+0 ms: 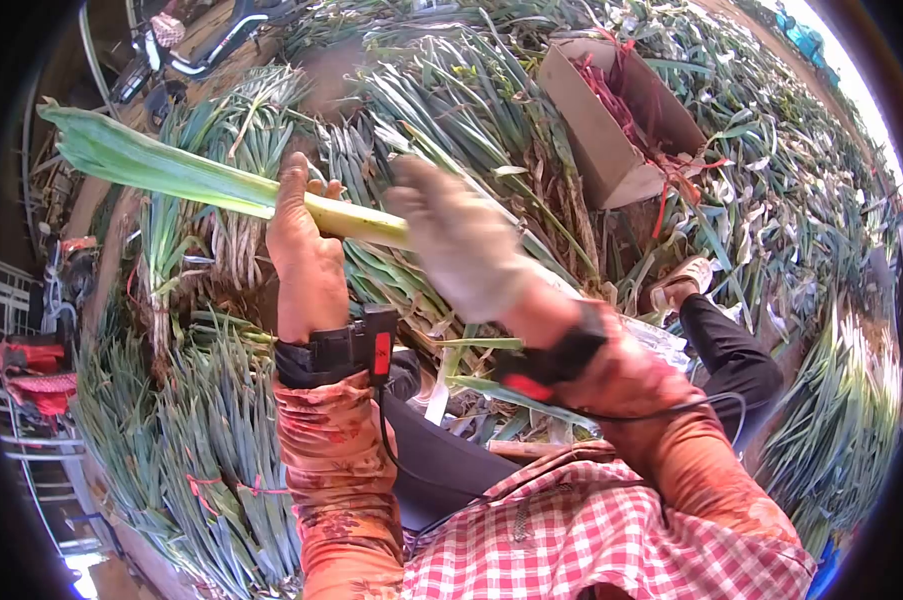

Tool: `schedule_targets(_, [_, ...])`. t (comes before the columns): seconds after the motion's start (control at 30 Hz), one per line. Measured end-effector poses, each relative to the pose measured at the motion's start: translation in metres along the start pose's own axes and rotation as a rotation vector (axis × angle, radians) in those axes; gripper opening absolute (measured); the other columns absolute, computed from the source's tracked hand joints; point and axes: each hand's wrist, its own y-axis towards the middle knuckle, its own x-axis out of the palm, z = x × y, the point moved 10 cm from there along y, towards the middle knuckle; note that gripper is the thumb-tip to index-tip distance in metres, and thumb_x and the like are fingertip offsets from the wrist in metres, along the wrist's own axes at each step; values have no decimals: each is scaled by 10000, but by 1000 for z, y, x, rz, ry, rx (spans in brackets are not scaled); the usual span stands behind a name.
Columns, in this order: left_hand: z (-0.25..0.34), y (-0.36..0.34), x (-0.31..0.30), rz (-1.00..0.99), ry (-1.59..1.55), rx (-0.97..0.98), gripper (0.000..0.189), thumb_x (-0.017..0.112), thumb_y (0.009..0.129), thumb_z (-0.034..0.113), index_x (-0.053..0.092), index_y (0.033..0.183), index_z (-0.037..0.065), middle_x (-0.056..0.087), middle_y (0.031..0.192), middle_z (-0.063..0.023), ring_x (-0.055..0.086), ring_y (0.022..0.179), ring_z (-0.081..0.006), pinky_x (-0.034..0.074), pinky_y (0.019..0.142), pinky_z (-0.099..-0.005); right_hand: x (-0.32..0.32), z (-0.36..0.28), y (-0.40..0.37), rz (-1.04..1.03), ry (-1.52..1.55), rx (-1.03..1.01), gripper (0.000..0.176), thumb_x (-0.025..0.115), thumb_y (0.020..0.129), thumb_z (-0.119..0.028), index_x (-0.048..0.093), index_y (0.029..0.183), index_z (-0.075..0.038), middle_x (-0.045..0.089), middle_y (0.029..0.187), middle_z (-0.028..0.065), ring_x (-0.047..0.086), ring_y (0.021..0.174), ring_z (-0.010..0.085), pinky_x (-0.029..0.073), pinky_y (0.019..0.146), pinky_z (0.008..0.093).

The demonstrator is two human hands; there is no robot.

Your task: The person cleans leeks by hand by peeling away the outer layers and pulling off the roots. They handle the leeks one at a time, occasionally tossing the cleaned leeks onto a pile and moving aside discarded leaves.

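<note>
A single leek [221,190], with a broad green leaf end at left and a pale yellowish shank at right, slants across in front of me. My left hand [306,240], bare, is closed around its middle, the fingers pointing up. At the shank end is my right hand [461,235], in a light work glove and smeared by motion. It overlaps the end of the shank, and its grip is hidden. Under and beyond both hands lie heaped leeks [451,90], and loose leaf strips [521,400] lie near my legs.
A cardboard box [611,150] of red ties [611,95] stands on the heap at the upper right. Tied leek bundles [191,460] lie at the left, another bundle [836,400] at the right. A shod foot [683,280] rests by the box. A parked bike [206,50] is at the upper left.
</note>
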Motion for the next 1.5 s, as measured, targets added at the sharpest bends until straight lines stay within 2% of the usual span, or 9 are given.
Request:
schedule_targets(0.17, [5, 10, 3, -47, 16, 64, 359, 754, 695, 196, 497, 894, 43, 528, 730, -61, 550, 604, -175, 477, 597, -289, 54, -8, 3, 10, -368, -362, 326, 568, 809, -361, 471, 932, -75, 565, 671, 130, 585, 542, 297, 468, 460, 400])
schedule_targets(0.43, [21, 21, 10, -123, -48, 73, 349, 763, 676, 139, 501, 876, 26, 532, 679, -64, 534, 603, -183, 475, 546, -290, -34, 214, -127, -132, -548, 122, 240, 599, 735, -170, 565, 964, -108, 615, 705, 160, 617, 650, 328, 493, 581, 409])
schedule_targets(0.7, [31, -5, 62, -539, -239, -31, 284, 688, 770, 284, 496, 906, 126, 483, 661, -3, 486, 582, -113, 420, 594, -276, -11, 185, -179, -734, 319, 725, 223, 663, 755, -191, 591, 914, -51, 552, 686, -16, 490, 562, 92, 412, 521, 250])
schedule_targets(0.97, [19, -17, 63, -526, -205, 46, 352, 640, 785, 407, 474, 922, 129, 457, 647, 13, 437, 550, -95, 374, 555, -247, -17, 13, -43, 70, -148, -257, 506, 333, 913, -439, 454, 1161, -15, 591, 934, 221, 585, 853, 360, 448, 738, 427])
schedule_targets(1.13, [50, -19, 50, -547, -243, 144, 459, 657, 736, 487, 497, 922, 99, 492, 619, -13, 466, 520, -98, 388, 512, -253, 40, 42, -20, -408, -67, 297, 524, 238, 938, -440, 555, 994, -26, 570, 700, 226, 584, 716, 349, 441, 670, 423])
schedule_targets(1.2, [71, -14, 42, -687, -312, 166, 455, 620, 758, 504, 530, 935, 95, 516, 626, -23, 484, 524, -108, 392, 515, -263, 33, 75, -48, -210, 13, 53, 618, 204, 933, -483, 568, 757, -16, 471, 556, 164, 452, 509, 312, 388, 529, 423])
schedule_targets(1.33, [84, -8, 28, -723, -355, 157, 428, 617, 777, 465, 547, 949, 80, 511, 649, -13, 456, 531, -112, 379, 528, -253, 7, 171, -123, -444, -144, 588, 656, 206, 927, -497, 592, 742, 0, 568, 616, 192, 579, 639, 362, 449, 608, 429])
schedule_targets(1.43, [79, -17, 38, -832, -390, 97, 431, 604, 781, 481, 544, 935, 82, 509, 640, -11, 455, 531, -108, 378, 529, -255, -10, 132, -110, -171, -194, -103, 426, 319, 931, -378, 543, 1074, -46, 605, 764, 206, 603, 696, 332, 475, 662, 388])
schedule_targets(1.5, [73, -21, 44, -821, -366, 126, 430, 594, 783, 494, 542, 913, 88, 504, 624, -6, 451, 525, -103, 377, 524, -253, 4, 114, -89, -183, -65, 9, 356, 333, 927, -333, 524, 1063, -65, 609, 791, 184, 604, 695, 325, 476, 643, 397])
